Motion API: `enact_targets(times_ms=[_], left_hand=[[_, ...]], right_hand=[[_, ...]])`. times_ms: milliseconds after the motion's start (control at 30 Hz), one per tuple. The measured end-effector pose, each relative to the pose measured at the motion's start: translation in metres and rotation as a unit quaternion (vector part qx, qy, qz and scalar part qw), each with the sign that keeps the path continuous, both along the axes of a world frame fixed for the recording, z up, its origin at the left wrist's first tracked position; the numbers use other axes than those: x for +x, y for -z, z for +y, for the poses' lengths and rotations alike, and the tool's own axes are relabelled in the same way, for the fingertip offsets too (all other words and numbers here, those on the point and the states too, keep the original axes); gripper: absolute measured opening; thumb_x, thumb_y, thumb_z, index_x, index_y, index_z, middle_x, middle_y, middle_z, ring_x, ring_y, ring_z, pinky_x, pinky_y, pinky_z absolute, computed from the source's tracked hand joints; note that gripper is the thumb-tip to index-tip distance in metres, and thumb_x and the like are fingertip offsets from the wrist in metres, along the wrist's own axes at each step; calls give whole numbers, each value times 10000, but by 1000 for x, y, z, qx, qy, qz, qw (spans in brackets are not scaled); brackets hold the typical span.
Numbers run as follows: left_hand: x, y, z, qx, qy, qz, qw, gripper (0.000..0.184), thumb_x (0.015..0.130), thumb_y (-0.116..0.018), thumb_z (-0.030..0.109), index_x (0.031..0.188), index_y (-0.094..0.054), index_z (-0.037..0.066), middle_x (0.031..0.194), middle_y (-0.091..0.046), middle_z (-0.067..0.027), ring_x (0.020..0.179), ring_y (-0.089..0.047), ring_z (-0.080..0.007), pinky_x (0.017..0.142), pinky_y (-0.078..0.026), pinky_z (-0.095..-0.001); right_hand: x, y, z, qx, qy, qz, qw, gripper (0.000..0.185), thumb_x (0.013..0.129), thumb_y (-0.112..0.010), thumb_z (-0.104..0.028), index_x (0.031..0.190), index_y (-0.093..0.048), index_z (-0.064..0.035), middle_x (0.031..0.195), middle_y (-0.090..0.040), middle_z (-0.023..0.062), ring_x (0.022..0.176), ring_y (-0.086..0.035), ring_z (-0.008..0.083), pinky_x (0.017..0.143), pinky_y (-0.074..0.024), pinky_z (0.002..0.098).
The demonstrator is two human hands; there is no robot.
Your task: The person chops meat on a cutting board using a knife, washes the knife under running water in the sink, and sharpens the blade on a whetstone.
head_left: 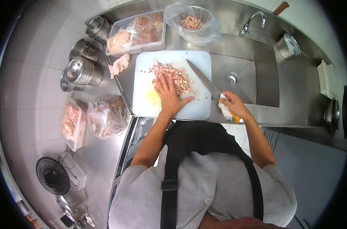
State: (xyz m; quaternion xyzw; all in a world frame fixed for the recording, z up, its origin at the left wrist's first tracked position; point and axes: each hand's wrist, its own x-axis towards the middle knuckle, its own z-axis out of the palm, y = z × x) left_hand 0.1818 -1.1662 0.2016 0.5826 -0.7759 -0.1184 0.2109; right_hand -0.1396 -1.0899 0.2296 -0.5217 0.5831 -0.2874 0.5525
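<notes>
Chopped meat [177, 80] lies in a loose pile on the white cutting board [143, 103]. My left hand [169, 95] rests on the left part of the pile, its fingers spread and pointing away from me, thumb out to the right. In my right hand [234, 104] is the yellow handle of a long knife [204, 80], with a white cloth bunched at the handle. The blade slants up and left over the board's right edge, its tip near the top of the board, apart from the meat.
A clear tub [137, 49] of meat and a bag-lined bowl [199, 36] stand behind the board. The sink [234, 65] is at right, under a faucet [253, 23]. Metal containers [83, 72], bagged meat [106, 116], another tub [80, 126] and a black fan [53, 175] are at left.
</notes>
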Motion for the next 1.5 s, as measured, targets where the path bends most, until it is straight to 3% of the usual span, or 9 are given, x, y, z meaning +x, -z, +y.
enact_targets(times_ms=[167,300,433,633,867,1000,1200,1400,1500], left_hand=[[-17,10,-33,-84,-38,50,994,886,871,-828,454,1598,-455,109,1628,-347,-302,1523,-254,-547,1230,-206,-668],[-28,26,-38,-109,-52,116,986,660,912,-768,449,1506,-605,211,1664,-309,-288,1542,-222,-537,1220,-175,-711],[-55,7,-35,-167,-118,112,972,485,902,-778,333,1339,-695,140,1592,-402,-273,1489,-323,-496,1186,-259,-681],[-45,29,-48,-213,-254,300,894,244,849,-713,43,1092,-710,63,1421,-546,-241,1353,-485,-436,1137,-384,-544],[-71,-10,-55,-269,-278,345,855,216,872,-702,-9,1085,-699,23,1316,-603,-226,1283,-568,-396,1110,-435,-481],[-114,-69,-101,-292,-197,365,862,220,851,-709,-7,1069,-699,19,1286,-614,-233,1253,-575,-418,1086,-447,-492],[-183,-117,-239,-267,-137,300,905,225,849,-757,153,1022,-754,9,1069,-749,-206,1081,-706,-376,989,-533,-446],[-171,-81,-344,-112,-103,270,951,256,816,-743,133,1024,-808,1,980,-771,-257,903,-743,-427,863,-583,-474],[-149,-70,-348,-132,-64,364,920,207,901,-728,87,1066,-797,-16,976,-793,-198,873,-768,-301,831,-591,-389]], right_hand=[[16,19,5,5,33,-12,999,302,1077,-635,-275,1181,-676,5,858,-645,11,775,-554,95,695,-467,295],[36,47,-5,-4,-44,18,999,367,1051,-658,-298,1239,-656,17,867,-678,108,798,-626,180,737,-503,352],[73,8,-11,-63,-66,67,994,374,1026,-656,-290,1230,-636,24,980,-703,279,907,-694,426,807,-519,485],[89,-4,-24,-103,-146,57,982,340,1011,-663,-283,1146,-624,26,985,-681,320,943,-665,506,799,-511,516],[67,-60,-27,-76,-154,56,984,345,1012,-667,-271,1187,-619,23,901,-666,324,870,-652,537,729,-507,532],[46,-104,-40,-125,-64,48,989,343,1019,-674,-284,1155,-626,28,853,-666,291,750,-671,447,674,-506,473],[-3,-163,-148,-53,49,-17,997,300,1039,-655,-295,1058,-703,1,789,-669,46,687,-602,138,643,-485,346],[-83,-150,-131,-93,77,29,992,297,1055,-639,-288,1044,-697,3,831,-660,26,757,-593,92,678,-486,306],[-94,-125,-79,-43,96,-56,993,236,1061,-639,-228,1085,-688,2,848,-649,6,771,-580,76,685,-482,290]])
